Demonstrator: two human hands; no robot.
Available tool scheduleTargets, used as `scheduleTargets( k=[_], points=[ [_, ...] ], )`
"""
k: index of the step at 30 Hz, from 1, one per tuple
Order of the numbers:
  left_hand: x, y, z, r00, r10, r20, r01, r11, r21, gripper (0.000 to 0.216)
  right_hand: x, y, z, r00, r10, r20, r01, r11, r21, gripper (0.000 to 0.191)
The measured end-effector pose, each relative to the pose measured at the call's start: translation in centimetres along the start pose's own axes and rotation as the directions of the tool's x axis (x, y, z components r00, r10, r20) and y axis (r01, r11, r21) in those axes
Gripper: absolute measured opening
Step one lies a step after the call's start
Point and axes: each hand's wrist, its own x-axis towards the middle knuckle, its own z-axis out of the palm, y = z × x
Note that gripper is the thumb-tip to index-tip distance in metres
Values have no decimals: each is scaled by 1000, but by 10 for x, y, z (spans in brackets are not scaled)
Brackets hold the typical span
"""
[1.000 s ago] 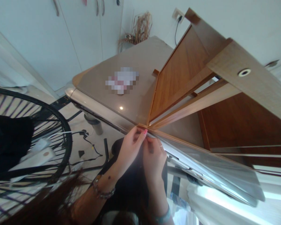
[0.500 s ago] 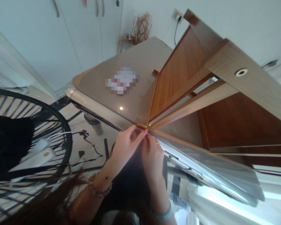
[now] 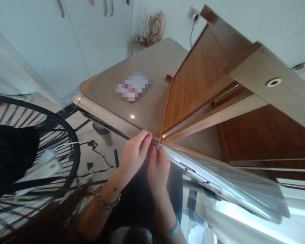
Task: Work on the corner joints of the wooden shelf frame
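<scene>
Shifted leftward and parted a little at the fingertips since the earlier frame: left hand (image 3: 134, 152) and right hand (image 3: 159, 169), near the picture's centre. Curled thumb-to-finger on both; cannot tell whether clamped on anything. Just beyond, nearer the left: lower corner of the wooden unit (image 3: 188, 91), with near rail (image 3: 190, 150) slanting toward lower right along the edge of the desk (image 3: 147, 64).

Brown wood-grained panel (image 3: 193, 78), grey tabletop (image 3: 155, 61)
</scene>
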Motion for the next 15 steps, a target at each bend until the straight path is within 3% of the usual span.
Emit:
scheduleTargets(
  k=[6, 8, 11, 15],
  points=[
    [-24, -15, 6, 981, -151, -123, 136, 983, -119, 31, -3, -10, 12, 981, 193, -10, -180, 928, 325, 36],
    [-30, -19, 5, 984, -161, -80, 154, 984, -87, 24, -3, -9, 11, 980, 198, 8, -189, 923, 335, 37],
    [-27, -19, 2, 990, -142, 3, 142, 988, -66, 39, 0, -6, 7, 986, 163, 44, -169, 940, 295, 41],
    [-16, -13, -1, 977, -208, 39, 212, 950, -228, 35, 4, -4, 0, 984, 124, 127, -154, 952, 264, 42]
  ],
)
